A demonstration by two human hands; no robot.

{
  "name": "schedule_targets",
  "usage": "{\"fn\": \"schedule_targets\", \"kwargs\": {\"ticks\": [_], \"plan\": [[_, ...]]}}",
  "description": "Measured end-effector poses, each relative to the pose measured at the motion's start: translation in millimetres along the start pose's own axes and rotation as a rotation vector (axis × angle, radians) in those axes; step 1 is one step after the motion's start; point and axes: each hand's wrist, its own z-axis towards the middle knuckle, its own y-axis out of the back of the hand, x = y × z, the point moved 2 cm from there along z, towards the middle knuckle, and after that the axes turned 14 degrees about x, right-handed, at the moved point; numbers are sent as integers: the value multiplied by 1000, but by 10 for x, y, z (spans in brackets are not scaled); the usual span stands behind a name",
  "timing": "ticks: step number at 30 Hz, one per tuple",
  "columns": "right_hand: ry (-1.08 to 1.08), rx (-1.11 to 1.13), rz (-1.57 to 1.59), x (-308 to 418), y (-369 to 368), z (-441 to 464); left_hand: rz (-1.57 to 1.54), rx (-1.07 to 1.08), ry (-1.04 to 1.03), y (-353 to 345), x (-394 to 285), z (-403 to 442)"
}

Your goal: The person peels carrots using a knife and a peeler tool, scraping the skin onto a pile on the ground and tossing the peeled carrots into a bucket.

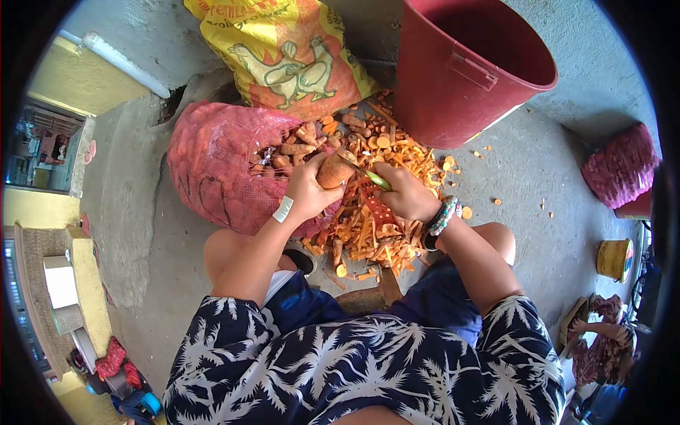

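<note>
My left hand (306, 190), with a white band at the wrist, is closed around a thick unpeeled carrot (333, 173). In my right hand (409, 193) is a knife (377, 180) with a green handle; its blade lies against the carrot's upper right side. Left of the hands, a red mesh sack (212, 166) lies on its side, its mouth open towards them, with several carrots (296, 149) showing. Beneath the hands spreads a pile of orange peelings and cut pieces (397, 237). A red dotted piece (379, 207) is partly hidden below my right hand.
A yellow feed sack (290, 60) and a tall red bin (453, 95) stand beyond the pile, near the wall. At right are a filled pink mesh sack (622, 166) and a yellow bucket (614, 260). Another person (602, 343) sits at lower right.
</note>
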Motion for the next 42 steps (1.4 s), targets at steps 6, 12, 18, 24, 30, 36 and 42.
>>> {"fn": "schedule_targets", "kwargs": {"ticks": [6,12,18,24,30,36,42], "plan": [[-48,36,-48,-43,-18,5,32,-26,2,4,31,10],[-74,29,-48,-122,-66,36,59,-63,-81,26,-61,-7],[-46,35,-45,-352,-119,238,1,114,43,-33,-15,2],[-673,286,-388,-1422,-514,336,-170,-29,-131,-189,-145,6],[-612,66,-247,-1393,-379,387,-1110,26,101,-13,227,99],[-360,-209,1134,-650,-168,253,-1412,4,150,-118,402,100],[-20,-157,1398,-343,91,119,-1786,192,-241,10,88,84]]}}
